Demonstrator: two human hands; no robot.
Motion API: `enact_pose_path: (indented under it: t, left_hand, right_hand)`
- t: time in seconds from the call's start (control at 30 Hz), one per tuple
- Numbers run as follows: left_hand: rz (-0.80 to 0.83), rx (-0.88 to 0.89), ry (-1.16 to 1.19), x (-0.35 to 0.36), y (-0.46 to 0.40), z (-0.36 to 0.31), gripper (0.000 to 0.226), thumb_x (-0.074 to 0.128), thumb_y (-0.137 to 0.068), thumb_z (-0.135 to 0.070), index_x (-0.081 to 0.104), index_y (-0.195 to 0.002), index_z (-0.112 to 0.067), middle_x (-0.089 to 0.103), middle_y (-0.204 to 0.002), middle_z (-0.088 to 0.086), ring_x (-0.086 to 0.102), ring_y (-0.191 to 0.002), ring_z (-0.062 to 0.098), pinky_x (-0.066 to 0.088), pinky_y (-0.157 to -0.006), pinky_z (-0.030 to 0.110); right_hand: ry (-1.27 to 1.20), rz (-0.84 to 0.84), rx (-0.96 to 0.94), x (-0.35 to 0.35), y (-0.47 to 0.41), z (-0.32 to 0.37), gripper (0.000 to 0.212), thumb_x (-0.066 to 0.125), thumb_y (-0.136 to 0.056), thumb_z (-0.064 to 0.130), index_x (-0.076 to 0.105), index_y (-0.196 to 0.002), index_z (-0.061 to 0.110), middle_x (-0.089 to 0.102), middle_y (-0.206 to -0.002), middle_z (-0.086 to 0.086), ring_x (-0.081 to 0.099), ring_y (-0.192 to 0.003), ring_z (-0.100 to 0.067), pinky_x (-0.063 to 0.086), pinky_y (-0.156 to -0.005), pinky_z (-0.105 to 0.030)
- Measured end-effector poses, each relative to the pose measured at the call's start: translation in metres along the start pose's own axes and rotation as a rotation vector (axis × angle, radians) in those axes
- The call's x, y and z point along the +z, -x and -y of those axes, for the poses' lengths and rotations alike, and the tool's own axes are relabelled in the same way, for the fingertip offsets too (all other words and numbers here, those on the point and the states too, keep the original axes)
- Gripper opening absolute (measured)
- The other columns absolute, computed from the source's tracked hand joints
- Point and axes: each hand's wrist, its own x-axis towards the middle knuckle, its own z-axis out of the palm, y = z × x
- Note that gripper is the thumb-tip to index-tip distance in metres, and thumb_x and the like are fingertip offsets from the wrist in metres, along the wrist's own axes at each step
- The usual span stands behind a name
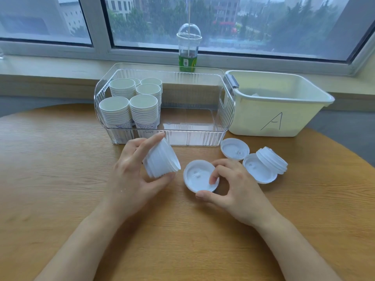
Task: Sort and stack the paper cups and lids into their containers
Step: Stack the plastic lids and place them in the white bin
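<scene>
Where the round wooden surface [60,179] fills the lower frame, two bare hands work at centre. Left hand [132,175]: fingers and thumb curled round a nested stack of white plastic lids [162,159], held tilted above the wood, rims toward the lower right. Right hand [233,189]: thumb and fingertips pinching a single white lid [197,175], hollow side up, just right of the held stack; whether it rests on the wood cannot be told. Right of centre: one loose lid [234,148], hollow side up; beside it a further lid [255,169] with a short lid stack [272,159] lying tilted on its far edge. Upper centre: clear ribbed plastic bin [203,126], holding stacks of paper cups [129,104] crowded into its left end, the right part showing bare floor. Upper right: cream plastic tub [274,116] marked with a handwritten "A", touching or just beside the clear bin; contents unclear. Top centre, on the window ledge [50,67]: clear dome-lidded drink cup [188,49] with green label and straw. Behind it: window [142,17] with buildings and trees.
</scene>
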Motion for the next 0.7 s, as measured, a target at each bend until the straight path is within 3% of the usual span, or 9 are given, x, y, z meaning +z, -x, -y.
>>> enact_pose_path:
  t: [0.1, 0.27, 0.37, 0.53, 0.7]
  left_hand:
    - [0.038, 0.005, -0.006, 0.003, 0.001, 0.001, 0.083, 0.076, -0.075, -0.058, 0.048, -0.152, -0.043, 0.055, -0.134, -0.006, 0.055, -0.124, 0.009, 0.034, -0.101, 0.005]
    - [0.076, 0.034, -0.008, 0.007, 0.002, 0.001, 0.084, 0.078, -0.076, -0.059, 0.048, -0.153, -0.043, 0.055, -0.132, -0.007, 0.053, -0.124, 0.005, 0.036, -0.101, 0.007]
    - [0.078, 0.039, -0.002, 0.007, 0.002, 0.002, 0.083, 0.078, -0.077, -0.058, 0.048, -0.153, -0.043, 0.055, -0.132, -0.007, 0.053, -0.124, 0.005, 0.036, -0.102, 0.009]
    - [0.069, 0.033, 0.019, 0.006, 0.002, -0.001, 0.083, 0.08, -0.076, -0.055, 0.049, -0.153, -0.042, 0.055, -0.133, -0.006, 0.053, -0.126, 0.006, 0.037, -0.103, 0.01]
    - [0.074, 0.033, 0.048, 0.005, 0.003, -0.008, 0.084, 0.083, -0.077, -0.051, 0.048, -0.153, -0.043, 0.055, -0.135, -0.007, 0.055, -0.128, 0.013, 0.041, -0.102, 0.016]
  right_hand:
    - [0.005, -0.044, 0.032, -0.004, 0.0, 0.0, 0.061, 0.069, -0.065, 0.086, 0.056, -0.095, 0.036, 0.058, -0.114, 0.024, 0.05, -0.113, 0.001, 0.039, -0.096, -0.013]
    - [0.012, -0.024, -0.002, -0.004, 0.002, 0.006, 0.082, 0.076, -0.071, 0.077, 0.053, -0.139, 0.038, 0.055, -0.134, 0.027, 0.045, -0.126, 0.006, 0.035, -0.109, -0.018]
    - [0.013, -0.055, -0.02, -0.003, 0.002, 0.007, 0.08, 0.073, -0.075, 0.074, 0.05, -0.143, 0.04, 0.055, -0.135, 0.027, 0.046, -0.125, 0.004, 0.038, -0.11, -0.024]
    - [-0.06, -0.17, 0.029, -0.009, 0.001, 0.008, 0.078, 0.071, -0.077, 0.072, 0.05, -0.145, 0.041, 0.057, -0.131, 0.025, 0.048, -0.126, 0.002, 0.038, -0.106, -0.022]
    - [-0.272, -0.261, 0.064, -0.012, 0.0, 0.011, 0.073, 0.073, -0.076, 0.068, 0.05, -0.142, 0.045, 0.059, -0.136, 0.024, 0.054, -0.13, -0.006, 0.044, -0.106, -0.029]
